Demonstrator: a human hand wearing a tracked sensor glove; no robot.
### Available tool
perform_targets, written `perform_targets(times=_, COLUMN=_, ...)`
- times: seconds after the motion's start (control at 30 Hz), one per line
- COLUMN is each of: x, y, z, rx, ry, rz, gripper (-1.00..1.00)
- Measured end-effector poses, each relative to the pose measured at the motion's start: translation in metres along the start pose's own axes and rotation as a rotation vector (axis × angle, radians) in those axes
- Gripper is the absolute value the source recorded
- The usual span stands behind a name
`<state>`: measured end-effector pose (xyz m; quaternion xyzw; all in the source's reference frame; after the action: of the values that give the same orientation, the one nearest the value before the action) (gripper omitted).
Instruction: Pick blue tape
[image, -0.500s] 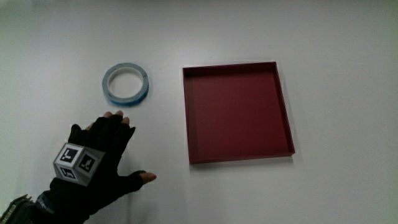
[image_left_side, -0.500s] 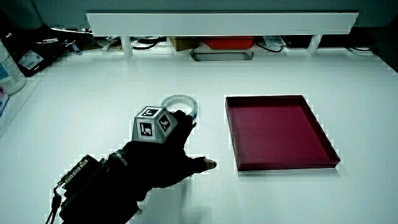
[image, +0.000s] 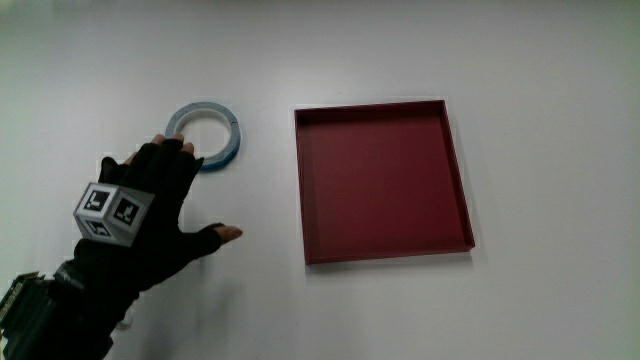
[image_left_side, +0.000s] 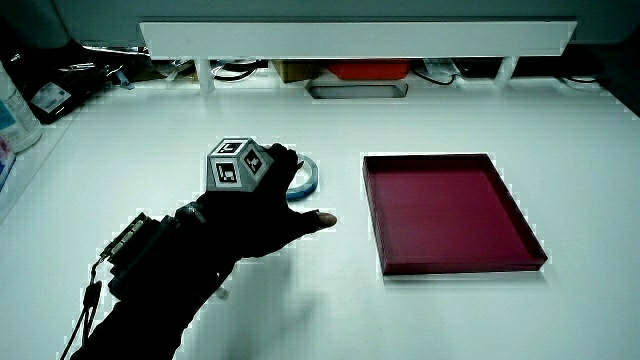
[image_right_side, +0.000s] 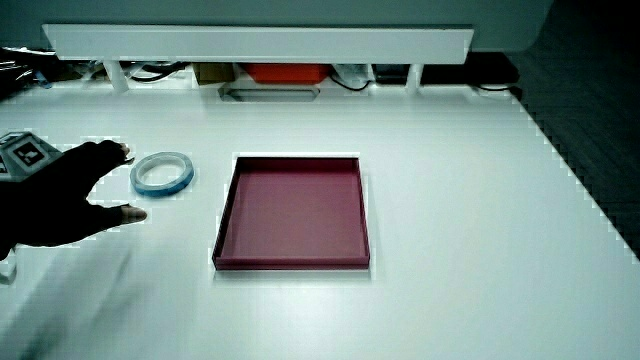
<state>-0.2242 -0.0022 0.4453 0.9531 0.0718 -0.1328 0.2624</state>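
White table is carrying a red tray and, beside it, the blue tape, where the hand is lying palm-down with spread, empty fingers overlapping the tape's nearer rim.

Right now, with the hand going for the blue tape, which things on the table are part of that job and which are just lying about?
Part of the job:
- blue tape, flat on the table
- hand, fingers spread, reaching its near rim, not gripping it yet

Just lying about:
- dark red tray, shallow, nothing in it, beside the tape
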Motion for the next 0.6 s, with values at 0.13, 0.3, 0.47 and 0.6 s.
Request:
perform_targets(times=0.13, x=-0.004, y=0.012, z=-0.001, rx=-0.014, ry=-0.022, rz=0.022, gripper=0.00)
perform_targets(times=0.3, x=-0.002, y=0.023, z=0.001, rx=0.007, ry=-0.041, rz=0.030, gripper=0.00)
perform_targets(times=0.47, x=-0.010, y=0.040, z=-0.010, rx=-0.037, ry=-0.035, rz=0.052, gripper=0.00)
perform_targets(times=0.6, x=-0.012, y=0.049, z=-0.018, rx=-0.062, ry=-0.015, rz=0.079, gripper=0.00)
